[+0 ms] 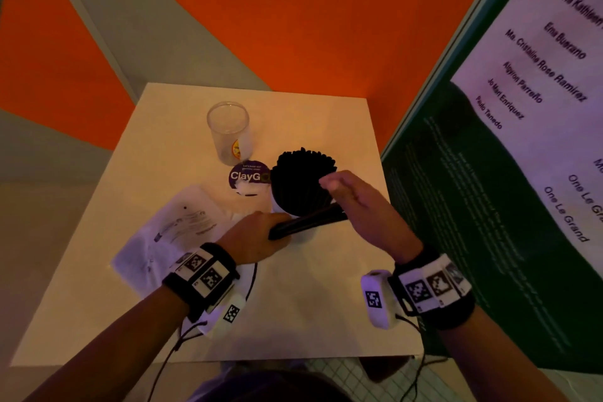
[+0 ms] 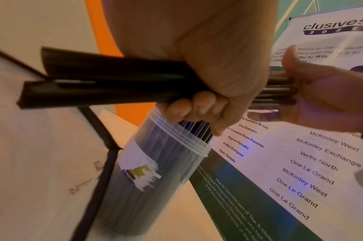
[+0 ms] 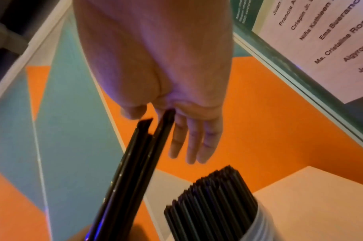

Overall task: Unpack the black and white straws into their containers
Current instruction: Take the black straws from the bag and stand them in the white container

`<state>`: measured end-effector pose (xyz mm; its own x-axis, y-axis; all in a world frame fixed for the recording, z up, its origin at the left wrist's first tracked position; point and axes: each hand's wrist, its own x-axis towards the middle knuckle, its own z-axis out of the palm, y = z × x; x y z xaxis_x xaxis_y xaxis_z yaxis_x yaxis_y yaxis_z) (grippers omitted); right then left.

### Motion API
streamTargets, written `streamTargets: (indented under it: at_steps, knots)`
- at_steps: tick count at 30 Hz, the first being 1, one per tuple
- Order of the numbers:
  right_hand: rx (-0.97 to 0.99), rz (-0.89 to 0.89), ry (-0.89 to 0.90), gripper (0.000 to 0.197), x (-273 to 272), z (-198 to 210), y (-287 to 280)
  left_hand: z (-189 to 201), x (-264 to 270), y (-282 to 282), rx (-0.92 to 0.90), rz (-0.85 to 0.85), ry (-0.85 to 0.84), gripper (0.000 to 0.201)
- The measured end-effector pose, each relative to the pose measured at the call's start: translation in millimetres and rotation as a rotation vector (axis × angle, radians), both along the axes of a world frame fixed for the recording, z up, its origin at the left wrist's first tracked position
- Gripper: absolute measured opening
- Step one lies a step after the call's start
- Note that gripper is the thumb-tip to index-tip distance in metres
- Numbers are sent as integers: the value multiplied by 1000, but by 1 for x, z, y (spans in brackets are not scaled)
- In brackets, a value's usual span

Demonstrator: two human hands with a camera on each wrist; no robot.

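A clear plastic cylindrical container (image 1: 295, 202) stands upright on the pale square tabletop (image 1: 303, 297), packed full of thin black drinking straws (image 1: 301, 178) whose ends rise above its rim. A torn white label clings to its side in the left wrist view. Farther back and to the left stands a second clear plastic cylindrical container (image 1: 230, 132), also upright, with nothing visible inside it. Between the two lies a round purple lid (image 1: 249, 177) printed with white lettering. A crumpled white plastic wrapper (image 1: 169, 238) lies flat on the left part of the tabletop.

The left hand (image 1: 257, 240) has its fingers curled around a small bundle of black straws (image 1: 306, 223) held nearly level, just in front of the full container and close to its rim. The bundle points across toward the right hand (image 1: 355, 206). The right hand is above the full container with its fingers extended and close together; the far ends of the bundle reach its palm and thumb, but whether it is gripping them cannot be told. To the right stands a green and white printed banner (image 1: 509, 173).
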<state>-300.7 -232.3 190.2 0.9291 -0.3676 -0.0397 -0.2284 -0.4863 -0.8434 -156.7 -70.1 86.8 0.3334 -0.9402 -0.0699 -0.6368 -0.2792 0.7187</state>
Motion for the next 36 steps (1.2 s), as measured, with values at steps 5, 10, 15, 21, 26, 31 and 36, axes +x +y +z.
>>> streamTargets:
  at_steps: [5,10,15,21,26,31,36]
  knots:
    - [228,-52,-228,23,3,-14,13,3,-3,-15,-8,20,40,18]
    - [478,-17,-438,36,3,-18,16,19,-12,-32,-183,90,158,11]
    - [461,-61,-587,35,7,-1,-18,30,-8,-40,-303,131,220,53]
    - [234,-154,-481,41,13,-16,-49,12,18,-5,-368,240,-96,68]
    - [-31,-154,-339,39,23,-56,-39,-7,27,32,-209,250,-160,64]
    - [-350,-151,47,57,24,-93,-29,-16,34,61,-109,205,-196,60]
    - [-433,-141,162,68,25,-89,-4,-19,41,88,-52,167,-194,65]
